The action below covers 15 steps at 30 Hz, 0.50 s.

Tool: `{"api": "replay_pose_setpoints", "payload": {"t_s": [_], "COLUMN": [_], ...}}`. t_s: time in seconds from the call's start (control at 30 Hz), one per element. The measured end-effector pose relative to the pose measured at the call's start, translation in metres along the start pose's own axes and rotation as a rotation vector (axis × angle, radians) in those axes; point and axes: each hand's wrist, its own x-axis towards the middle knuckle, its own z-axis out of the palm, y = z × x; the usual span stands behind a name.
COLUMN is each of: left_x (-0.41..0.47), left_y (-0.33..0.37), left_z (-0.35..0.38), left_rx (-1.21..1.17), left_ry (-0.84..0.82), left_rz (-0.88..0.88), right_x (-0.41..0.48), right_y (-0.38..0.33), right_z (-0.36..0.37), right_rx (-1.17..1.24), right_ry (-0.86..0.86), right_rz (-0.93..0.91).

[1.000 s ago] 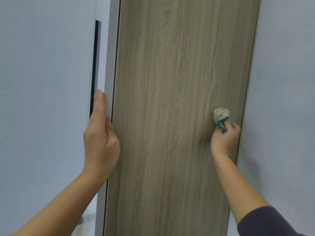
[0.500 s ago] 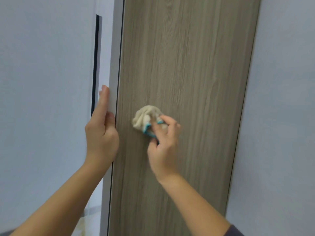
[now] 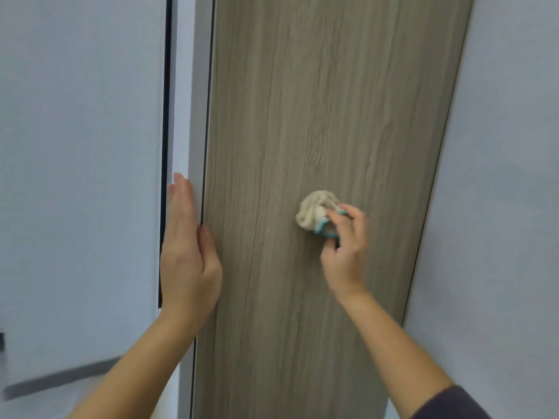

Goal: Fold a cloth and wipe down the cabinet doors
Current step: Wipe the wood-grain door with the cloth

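Right hand (image 3: 344,252) pinches the bunched cream cloth with teal edging (image 3: 314,214) against mid-panel of the tall wood-grain cabinet door (image 3: 317,116), left hand (image 3: 189,252) flat-fingered on its left edge; risk: loose wad slips, leaving streaks.

One wood-grain cabinet door (image 3: 317,116) is filling the view; one cream cloth (image 3: 313,211), two hands (left hand (image 3: 189,261), right hand (image 3: 346,255)) and one dark sleeve (image 3: 450,403) are showing.

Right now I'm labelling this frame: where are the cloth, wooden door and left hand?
cloth (image 3: 310,213), head view, cream bunched part
wooden door (image 3: 317,101), head view, bare upper face
left hand (image 3: 189,255), head view, back of hand
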Motion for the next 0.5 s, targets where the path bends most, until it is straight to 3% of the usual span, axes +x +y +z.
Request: {"api": "replay_pose_setpoints", "payload": {"t_s": [0.3,0.5], "left_x": [-0.003,-0.004], "left_y": [-0.011,-0.014], "left_z": [0.009,0.011], "left_rx": [0.174,0.212], "left_ry": [0.055,0.064], "left_rz": [0.079,0.107], "right_x": [0.024,0.029], "right_y": [0.096,0.154], "right_z": [-0.035,-0.056], "right_rx": [-0.187,-0.378], "right_ry": [0.153,0.136], "right_rz": [0.309,0.8]}}
